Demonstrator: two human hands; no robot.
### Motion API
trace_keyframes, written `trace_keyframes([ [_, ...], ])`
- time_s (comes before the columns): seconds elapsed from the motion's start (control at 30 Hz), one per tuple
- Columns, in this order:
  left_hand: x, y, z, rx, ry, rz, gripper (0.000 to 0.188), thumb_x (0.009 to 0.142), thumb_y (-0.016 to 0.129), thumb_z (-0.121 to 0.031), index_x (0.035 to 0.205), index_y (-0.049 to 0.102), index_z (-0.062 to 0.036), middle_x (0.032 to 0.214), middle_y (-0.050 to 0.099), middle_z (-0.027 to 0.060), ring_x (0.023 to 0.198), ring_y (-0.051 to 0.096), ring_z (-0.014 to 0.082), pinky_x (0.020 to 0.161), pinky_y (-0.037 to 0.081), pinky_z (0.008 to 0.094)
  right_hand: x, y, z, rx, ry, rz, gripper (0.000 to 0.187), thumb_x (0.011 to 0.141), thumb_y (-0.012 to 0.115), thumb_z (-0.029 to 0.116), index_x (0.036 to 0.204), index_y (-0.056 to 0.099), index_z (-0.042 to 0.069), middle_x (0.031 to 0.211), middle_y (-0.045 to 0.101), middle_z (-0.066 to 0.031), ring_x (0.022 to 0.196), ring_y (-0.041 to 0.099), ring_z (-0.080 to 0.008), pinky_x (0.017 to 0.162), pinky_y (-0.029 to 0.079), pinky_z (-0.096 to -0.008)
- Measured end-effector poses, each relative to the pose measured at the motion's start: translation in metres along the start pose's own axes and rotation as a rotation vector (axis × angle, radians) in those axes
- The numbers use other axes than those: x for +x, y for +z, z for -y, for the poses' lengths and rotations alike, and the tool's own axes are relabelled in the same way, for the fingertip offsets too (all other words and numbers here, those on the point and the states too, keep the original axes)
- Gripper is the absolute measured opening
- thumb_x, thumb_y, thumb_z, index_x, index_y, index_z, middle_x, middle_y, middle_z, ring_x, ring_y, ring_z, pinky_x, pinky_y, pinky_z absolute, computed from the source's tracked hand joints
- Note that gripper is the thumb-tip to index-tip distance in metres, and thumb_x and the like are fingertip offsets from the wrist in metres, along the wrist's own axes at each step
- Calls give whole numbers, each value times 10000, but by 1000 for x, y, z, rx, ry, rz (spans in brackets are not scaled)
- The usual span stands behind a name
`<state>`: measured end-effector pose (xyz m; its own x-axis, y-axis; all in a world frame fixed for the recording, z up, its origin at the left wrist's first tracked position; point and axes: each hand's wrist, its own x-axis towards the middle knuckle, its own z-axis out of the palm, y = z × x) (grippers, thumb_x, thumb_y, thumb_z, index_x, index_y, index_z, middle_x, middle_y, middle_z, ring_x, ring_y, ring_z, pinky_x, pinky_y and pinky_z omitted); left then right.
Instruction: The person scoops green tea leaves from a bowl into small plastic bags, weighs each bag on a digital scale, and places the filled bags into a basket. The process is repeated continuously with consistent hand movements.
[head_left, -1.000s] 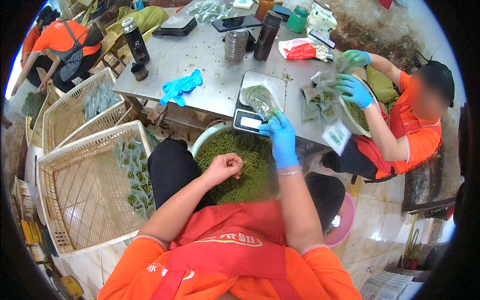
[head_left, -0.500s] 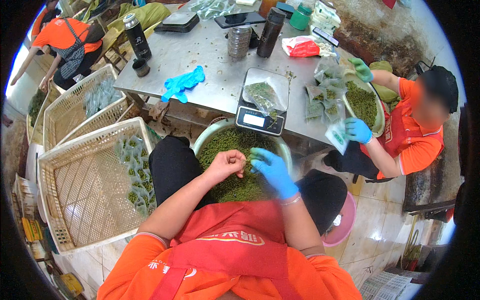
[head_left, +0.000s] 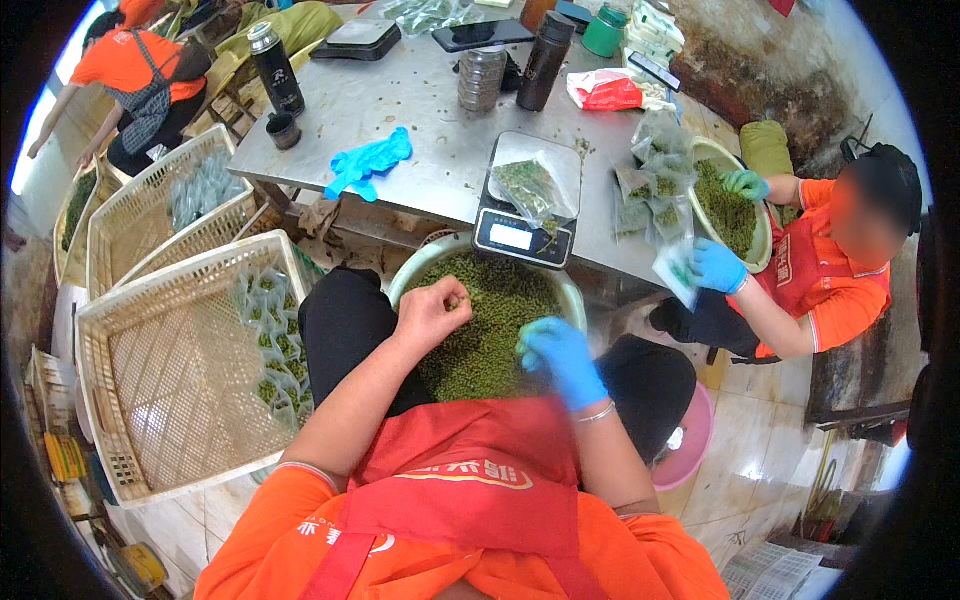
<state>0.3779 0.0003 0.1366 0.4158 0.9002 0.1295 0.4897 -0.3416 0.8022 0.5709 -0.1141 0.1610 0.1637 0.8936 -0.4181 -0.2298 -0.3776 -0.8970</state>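
A pale green tub [head_left: 575,295] full of small green berries [head_left: 490,340], like green peppercorns, stands between my knees. Over its left half is my bare left hand [head_left: 433,312], its fingers pinched together; whatever lies between them is too small to make out. My right hand [head_left: 565,358], in a blue glove with greenish fingertips, hangs over the tub's right side. Its fingers look curled but are smeared by motion. Just beyond the tub, a digital scale [head_left: 510,235] at the table edge carries a clear plastic bag [head_left: 528,188] partly filled with green berries.
Left of me sits a cream plastic crate [head_left: 180,380] with filled bags [head_left: 280,345]. The metal table [head_left: 430,120] holds a blue glove [head_left: 368,163], bottles and a phone. At right, a co-worker in blue and green gloves works at another tub [head_left: 765,235]. A pink basin [head_left: 700,440] stands by my right knee.
My hands have drawn apart, the left moving left and slightly up, the right moving right and down. The co-worker's green-gloved hand has lowered into their tub.
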Motion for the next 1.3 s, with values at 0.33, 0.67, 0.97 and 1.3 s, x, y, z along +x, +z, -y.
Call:
trace_keyframes([
  [0.33, -11, 5, -1, -477, -166, 245, 121, 781, 616, -117, 847, 592, -19, 669, 586, 10, 564, 541, 59, 530, 452, 220, 44, 1, 46, 121, -276, -188, 325, 864, 498, 92, 1163, 493, -36, 841, 642, -141, 641, 638, -205, 579, 536, -294],
  [0.67, -9, 6, -13, -770, -205, 456, 123, 835, 591, -82, 920, 550, -4, 771, 612, 51, 686, 591, 100, 597, 500, 243, 22, 20, 3, -86, -170, 37, 214, 805, 623, 56, 1010, 598, 0, 866, 623, -59, 670, 587, -116, 626, 488, -238],
  [0.97, -5, 10, -6, -958, -231, 466, 137, 845, 567, -39, 955, 486, -24, 832, 627, 91, 741, 612, 129, 646, 525, 271, 25, 24, 8, -567, -637, -357, 139, 778, 640, 80, 905, 620, 27, 742, 607, -62, 639, 585, -102, 559, 467, -249],
  [1.3, -9, 16, -11, -862, -214, 547, 92, 867, 544, -66, 930, 512, -6, 876, 637, 93, 753, 608, 118, 671, 509, 252, 81, 13, 61, 109, -497, -372, 425, 835, 583, 53, 1218, 442, -63, 857, 598, -78, 556, 549, -102, 507, 463, -218],
])
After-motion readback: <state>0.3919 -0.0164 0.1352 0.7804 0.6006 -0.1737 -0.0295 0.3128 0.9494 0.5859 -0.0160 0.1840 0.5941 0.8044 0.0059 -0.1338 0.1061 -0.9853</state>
